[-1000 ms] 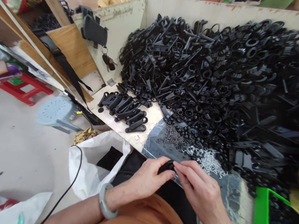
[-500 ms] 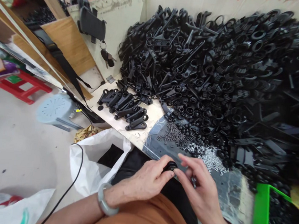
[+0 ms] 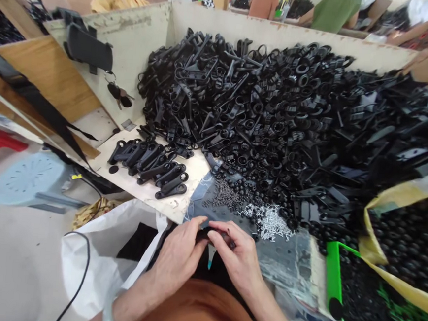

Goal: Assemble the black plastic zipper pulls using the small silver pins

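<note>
Near the table's front edge, my left hand (image 3: 182,244) pinches a small black plastic part (image 3: 204,233) between thumb and fingers. Close on its right, my right hand (image 3: 237,251) is closed on the same part, with dark bits showing between its fingers. The fingers cover most of the part. Just beyond the hands lie a heap of silver pins (image 3: 271,222) and a heap of small brown-grey pieces (image 3: 226,193). Several black arm-shaped pieces (image 3: 149,165) lie in a row on the table at the left.
A large pile of black plastic parts (image 3: 248,99) fills the walled table. A green bin (image 3: 334,274) and a yellow-rimmed sack (image 3: 372,242) stand at the right. A white bag (image 3: 80,263) hangs open at lower left, near a blue stool (image 3: 27,178). Other people are beyond the wall.
The camera view has shifted right and up. My right hand's fingers have closed in around the black part, and both hands are closer together.
</note>
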Action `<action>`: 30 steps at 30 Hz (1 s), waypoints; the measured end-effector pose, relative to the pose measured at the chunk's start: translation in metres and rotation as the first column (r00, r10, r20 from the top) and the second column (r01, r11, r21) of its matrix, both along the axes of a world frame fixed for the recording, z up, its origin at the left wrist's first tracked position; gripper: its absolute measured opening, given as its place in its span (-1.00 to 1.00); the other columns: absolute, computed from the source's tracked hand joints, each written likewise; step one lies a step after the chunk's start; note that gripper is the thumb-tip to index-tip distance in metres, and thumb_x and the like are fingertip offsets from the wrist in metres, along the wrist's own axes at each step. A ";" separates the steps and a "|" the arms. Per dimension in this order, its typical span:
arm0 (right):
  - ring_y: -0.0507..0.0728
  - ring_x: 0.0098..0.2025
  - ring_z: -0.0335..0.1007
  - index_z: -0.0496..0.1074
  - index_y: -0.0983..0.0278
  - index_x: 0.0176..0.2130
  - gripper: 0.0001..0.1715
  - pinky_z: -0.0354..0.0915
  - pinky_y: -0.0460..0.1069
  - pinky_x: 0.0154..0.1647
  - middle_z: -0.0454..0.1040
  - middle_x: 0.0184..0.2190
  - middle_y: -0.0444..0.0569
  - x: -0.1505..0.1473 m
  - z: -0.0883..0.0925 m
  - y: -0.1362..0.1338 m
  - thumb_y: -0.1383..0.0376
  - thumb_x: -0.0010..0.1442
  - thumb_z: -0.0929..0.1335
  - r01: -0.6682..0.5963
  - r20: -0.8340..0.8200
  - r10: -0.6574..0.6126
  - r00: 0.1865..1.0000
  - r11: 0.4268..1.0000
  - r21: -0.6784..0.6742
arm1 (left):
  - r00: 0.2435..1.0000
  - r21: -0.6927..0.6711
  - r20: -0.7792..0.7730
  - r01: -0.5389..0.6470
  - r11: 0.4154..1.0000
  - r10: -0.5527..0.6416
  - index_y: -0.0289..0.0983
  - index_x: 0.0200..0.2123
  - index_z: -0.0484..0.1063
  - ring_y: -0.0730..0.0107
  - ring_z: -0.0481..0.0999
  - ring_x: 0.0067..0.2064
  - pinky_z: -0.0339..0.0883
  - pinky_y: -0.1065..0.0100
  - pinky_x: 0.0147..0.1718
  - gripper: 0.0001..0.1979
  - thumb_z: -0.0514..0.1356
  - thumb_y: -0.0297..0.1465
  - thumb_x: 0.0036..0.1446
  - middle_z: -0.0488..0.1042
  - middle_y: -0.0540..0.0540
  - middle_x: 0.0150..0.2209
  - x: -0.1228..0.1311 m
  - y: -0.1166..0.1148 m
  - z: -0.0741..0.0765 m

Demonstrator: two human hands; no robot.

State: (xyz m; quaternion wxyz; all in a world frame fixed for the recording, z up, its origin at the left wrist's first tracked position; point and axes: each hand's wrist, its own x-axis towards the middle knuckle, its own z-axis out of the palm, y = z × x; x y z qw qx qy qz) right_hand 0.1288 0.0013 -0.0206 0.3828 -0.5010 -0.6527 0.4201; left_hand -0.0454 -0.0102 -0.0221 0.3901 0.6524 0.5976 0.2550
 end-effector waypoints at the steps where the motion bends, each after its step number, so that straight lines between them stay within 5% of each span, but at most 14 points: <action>1: 0.03 -0.41 0.37 0.60 0.18 -0.03 -0.77 0.31 -0.08 -0.39 0.50 -0.33 -0.10 0.003 0.003 0.003 0.23 0.38 0.37 -0.036 0.006 0.036 0.999 0.999 -0.006 | 0.996 -0.071 0.092 0.028 0.997 -0.021 -0.19 0.08 0.36 0.10 0.52 0.08 0.34 0.08 0.11 -0.71 0.10 -0.36 0.31 0.55 -0.19 0.04 0.000 0.002 0.003; 3: 0.05 -0.32 0.42 0.58 0.14 0.02 -0.74 0.35 -0.07 -0.31 0.52 -0.26 -0.08 0.011 0.009 0.007 0.26 0.39 0.35 -0.162 0.016 0.162 0.987 0.987 -0.012 | 0.940 -0.263 0.335 0.166 0.950 -0.071 -0.21 0.01 0.40 0.19 0.52 -0.04 0.36 0.17 0.03 -0.75 0.16 -0.31 0.29 0.56 -0.13 -0.11 -0.002 0.004 0.010; 5: 0.07 -0.22 0.48 0.55 0.12 0.07 -0.70 0.40 -0.05 -0.20 0.53 -0.19 -0.05 0.022 0.012 0.010 0.28 0.43 0.31 -0.286 0.003 0.287 0.958 0.958 -0.034 | 0.822 -0.414 0.566 0.347 0.842 -0.061 -0.25 0.00 0.40 0.30 0.49 -0.24 0.38 0.26 -0.13 -0.71 0.19 -0.24 0.28 0.50 -0.05 -0.32 -0.004 0.004 0.016; 8: 0.06 -0.21 0.54 0.50 0.12 0.12 -0.67 0.45 -0.04 -0.19 0.53 -0.10 -0.02 0.039 0.011 0.012 0.26 0.45 0.27 -0.342 0.008 0.344 0.939 0.936 -0.081 | 0.692 -0.495 0.721 0.474 0.728 0.039 -0.30 0.07 0.35 0.42 0.38 -0.41 0.31 0.34 -0.29 -0.57 0.18 -0.13 0.29 0.42 0.02 -0.44 -0.004 0.003 0.018; 13: 0.11 -0.17 0.55 0.54 0.18 -0.05 -0.76 0.41 -0.01 -0.16 0.55 -0.13 -0.01 0.060 0.000 0.027 0.25 0.44 0.28 -0.110 0.359 0.053 0.932 0.984 0.140 | 0.823 -0.531 0.544 0.186 0.827 0.164 -0.25 -0.06 0.36 0.53 0.27 -0.47 0.15 0.46 -0.50 -0.63 0.23 -0.11 0.24 0.39 0.03 -0.37 0.007 0.012 0.010; 17: 0.11 -0.27 0.56 0.55 0.19 -0.17 -0.79 0.35 -0.03 -0.29 0.56 -0.22 -0.07 0.055 -0.007 0.044 0.23 0.43 0.31 -0.130 0.584 -0.017 0.812 0.969 0.209 | 0.835 -0.446 0.481 -0.029 0.894 0.267 -0.25 -0.11 0.38 0.61 0.13 -0.56 -0.02 0.48 -0.63 -0.68 0.28 -0.18 0.18 0.36 0.06 -0.37 0.017 0.029 0.004; 20: 0.10 -0.31 0.57 0.56 0.17 -0.18 -0.82 0.30 -0.03 -0.37 0.55 -0.25 -0.10 0.044 -0.011 0.051 0.24 0.41 0.34 -0.163 0.694 -0.025 0.720 0.966 0.203 | 0.795 -0.455 0.524 -0.043 0.889 0.307 -0.25 -0.13 0.35 0.60 0.06 -0.61 -0.03 0.48 -0.64 -0.68 0.27 -0.17 0.18 0.22 0.17 -0.53 0.021 0.038 0.005; 23: 0.10 -0.30 0.57 0.56 0.16 -0.20 -0.82 0.24 -0.04 -0.41 0.55 -0.26 -0.12 0.036 -0.014 0.053 0.24 0.41 0.35 -0.181 0.744 -0.037 0.667 0.961 0.210 | 0.726 -0.509 0.591 -0.002 0.861 0.351 -0.26 -0.14 0.34 0.58 0.16 -0.57 0.09 0.49 -0.57 -0.71 0.26 -0.23 0.16 0.29 0.14 -0.53 0.021 0.039 0.011; 30: 0.08 -0.36 0.55 0.52 0.18 -0.26 -0.72 0.23 -0.04 -0.42 0.54 -0.31 -0.12 0.038 -0.018 0.053 0.25 0.45 0.27 -0.220 0.715 -0.037 0.698 0.939 0.264 | 0.649 -0.610 0.624 0.058 0.790 0.435 -0.27 -0.17 0.34 0.57 0.25 -0.54 0.11 0.49 -0.54 -0.70 0.28 -0.26 0.09 0.36 0.10 -0.51 0.017 0.035 0.019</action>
